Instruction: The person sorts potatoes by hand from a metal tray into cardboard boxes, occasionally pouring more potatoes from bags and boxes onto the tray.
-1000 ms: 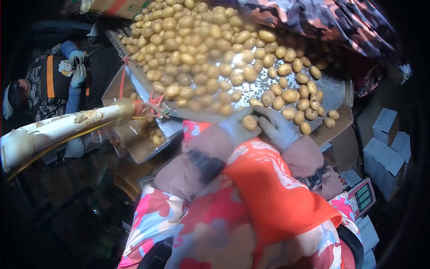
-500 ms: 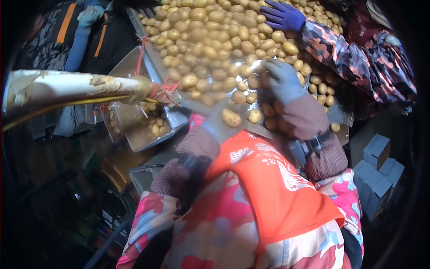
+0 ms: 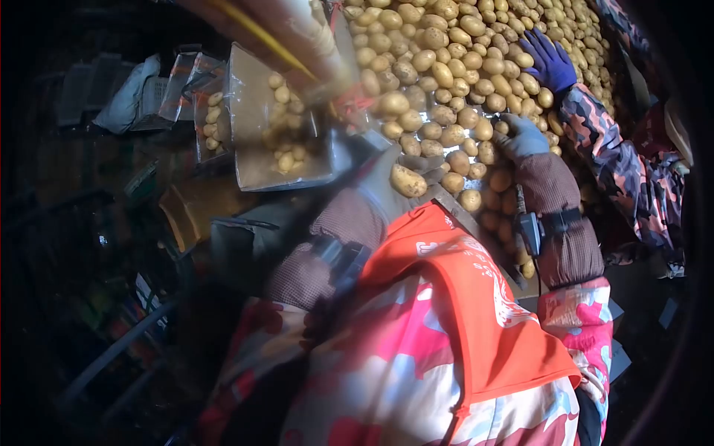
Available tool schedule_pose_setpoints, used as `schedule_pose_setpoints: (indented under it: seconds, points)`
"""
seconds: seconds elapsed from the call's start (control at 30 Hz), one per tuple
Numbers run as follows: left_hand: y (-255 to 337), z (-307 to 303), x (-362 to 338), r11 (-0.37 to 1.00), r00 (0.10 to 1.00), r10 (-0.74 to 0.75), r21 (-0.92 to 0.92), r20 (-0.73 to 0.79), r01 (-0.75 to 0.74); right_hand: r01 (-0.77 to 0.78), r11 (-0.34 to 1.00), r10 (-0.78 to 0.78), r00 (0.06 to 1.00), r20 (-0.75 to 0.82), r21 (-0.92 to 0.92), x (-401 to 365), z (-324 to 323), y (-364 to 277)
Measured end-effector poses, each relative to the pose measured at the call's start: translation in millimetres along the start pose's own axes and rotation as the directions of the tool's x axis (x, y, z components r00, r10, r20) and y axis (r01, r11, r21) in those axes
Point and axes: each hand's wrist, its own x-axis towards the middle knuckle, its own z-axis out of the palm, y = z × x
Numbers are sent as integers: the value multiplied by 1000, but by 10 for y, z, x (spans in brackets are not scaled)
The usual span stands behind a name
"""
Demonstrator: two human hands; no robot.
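Note:
My left hand (image 3: 383,182), in a grey glove, is closed around a large potato (image 3: 408,181) just above the near edge of the sorting table. Wet-looking table surface (image 3: 455,149) shows between the loose potatoes (image 3: 451,135) in front of it. On the right, my right hand (image 3: 524,139) in a blue-grey glove has its fingers curled at the edge of the heap. A small potato (image 3: 502,127) shows between its thumb and fingers. Shaded potatoes (image 3: 500,180) lie below that wrist.
A co-worker's purple-gloved hand (image 3: 550,63) rests spread on the heap at upper right. Left of the table stands a lined box (image 3: 249,149) with potatoes inside. A worn white pole (image 3: 297,37) crosses overhead, with red ties (image 3: 351,102) at its end.
The view has swung, so the pole, box and heap sit differently in it. My left hand still holds the large potato. My right hand has drawn its fingers in around a small potato.

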Motion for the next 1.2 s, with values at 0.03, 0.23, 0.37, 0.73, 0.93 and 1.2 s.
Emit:
schedule_pose_setpoints:
  seconds: [0.03,0.23,0.37,0.73,0.93,1.2]
  points:
    - [19,16,5,1000,1000,-19,-18,-18,19,-2,968,25,996,-87,252,-51,2,-9]
    - [44,-180,354,878,923,-94,469,374,-101,228,682,-431,893,130,695,-756,-81,-721]
    - [175,1,92,963,886,-133,271,443,9,188,522,-265,963,-51,832,-597,9,-623]
    - [340,-493,-239,964,927,189,120,323,-239,479,792,-577,789,-211,-378,-996,1104,87]
    - [1607,-800,-1129,735,771,625,-237,-126,-635,561,677,-682,721,-120,-477,-674,1076,-78]
    - [3253,-755,-1157,497,413,834,176,-365,-850,537,698,-656,744,-122,-474,-420,951,-346]
